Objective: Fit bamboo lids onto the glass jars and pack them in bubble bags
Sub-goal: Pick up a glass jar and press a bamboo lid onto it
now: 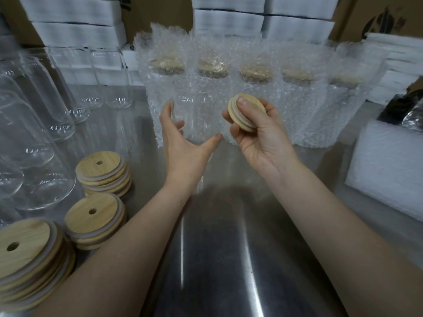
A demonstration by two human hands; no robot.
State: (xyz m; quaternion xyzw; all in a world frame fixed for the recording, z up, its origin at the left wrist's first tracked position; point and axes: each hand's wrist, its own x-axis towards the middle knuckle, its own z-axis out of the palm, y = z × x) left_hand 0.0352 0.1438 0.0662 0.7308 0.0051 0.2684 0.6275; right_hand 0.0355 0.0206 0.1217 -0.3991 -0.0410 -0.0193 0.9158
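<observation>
My right hand [258,136] grips a round bamboo lid [246,110] with a pale seal ring, tilted on edge, thumb on its top face. A clear glass jar [194,106] stands upright and uncovered on the steel table, just left of the lid. My left hand [183,143] is spread open at the jar's near side; its fingertips reach the jar's left wall, and contact cannot be told. Behind the jar stands a row of several lidded jars in bubble bags [254,88].
Stacks of bamboo lids [100,172] with straw holes sit at the near left. Several empty glass jars [34,124] fill the left side. White foam sheets [389,170] lie at the right, with white boxes and cartons stacked along the back. The steel table [229,248] stretches toward me.
</observation>
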